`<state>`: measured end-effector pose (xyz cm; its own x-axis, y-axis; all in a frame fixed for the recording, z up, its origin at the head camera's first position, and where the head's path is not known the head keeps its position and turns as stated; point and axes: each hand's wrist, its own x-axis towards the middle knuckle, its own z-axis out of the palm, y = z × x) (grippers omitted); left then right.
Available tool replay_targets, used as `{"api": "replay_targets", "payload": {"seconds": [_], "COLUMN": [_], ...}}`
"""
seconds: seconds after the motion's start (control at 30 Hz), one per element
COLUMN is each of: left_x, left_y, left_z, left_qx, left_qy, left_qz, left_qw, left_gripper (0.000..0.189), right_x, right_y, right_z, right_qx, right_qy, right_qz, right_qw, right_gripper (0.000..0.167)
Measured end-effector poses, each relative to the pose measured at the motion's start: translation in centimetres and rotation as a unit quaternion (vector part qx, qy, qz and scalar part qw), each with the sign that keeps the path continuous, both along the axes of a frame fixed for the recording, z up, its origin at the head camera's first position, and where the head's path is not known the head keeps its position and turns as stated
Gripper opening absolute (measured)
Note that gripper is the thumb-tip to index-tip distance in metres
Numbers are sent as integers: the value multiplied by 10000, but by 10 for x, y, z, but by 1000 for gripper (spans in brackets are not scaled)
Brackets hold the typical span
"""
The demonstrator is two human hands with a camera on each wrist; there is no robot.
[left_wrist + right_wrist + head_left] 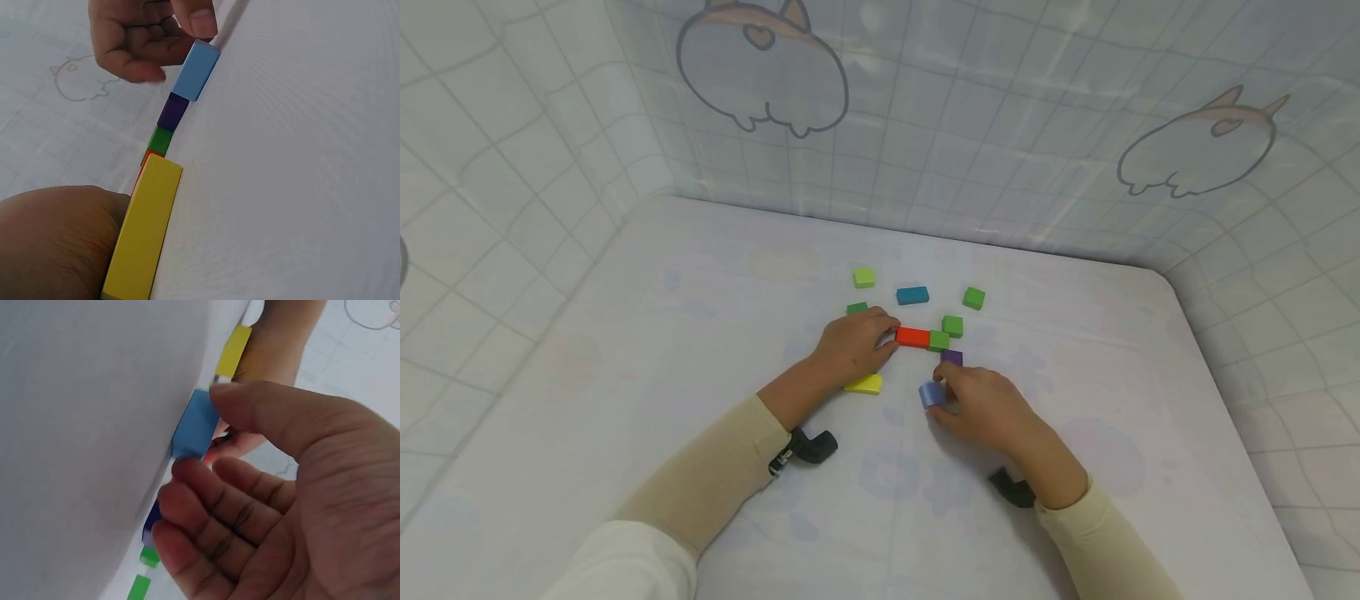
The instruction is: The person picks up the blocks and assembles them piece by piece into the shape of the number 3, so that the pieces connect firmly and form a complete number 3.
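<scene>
Left hand (856, 343) pinches the left end of the red block (913, 337); right hand (988, 404), apart, pinches the blue block (931, 395), nearer the person than red. Apparent step: positioning blue; next calls for steady release.

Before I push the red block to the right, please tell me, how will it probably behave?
The red block would probably push the green block along, since that one sits against its right end. It seems unlikely to roll or tip, being oblong and lying low. Its straight, crisp edges suggest it is stiff.
</scene>
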<state>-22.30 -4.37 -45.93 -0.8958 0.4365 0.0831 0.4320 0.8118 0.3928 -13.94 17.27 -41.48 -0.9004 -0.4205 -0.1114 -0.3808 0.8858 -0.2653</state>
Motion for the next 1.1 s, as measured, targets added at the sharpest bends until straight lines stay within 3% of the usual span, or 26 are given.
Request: {"api": "replay_targets", "payload": {"seconds": [0.4, 1.1], "left_x": [0, 1], "left_y": [1, 1], "left_z": [1, 3], "left_qx": [-58, 49], "left_qy": [-82, -161], "left_qz": [79, 100], "left_qw": [9999, 9998], "left_gripper": [40, 41], "right_x": [-9, -16], "right_y": [12, 24], "right_z": [1, 5], "right_qx": [-130, -280], "right_qy": [-508, -526], "right_qz": [-61, -171], "right_qw": [9986, 9981], "right_gripper": [31, 29]}}
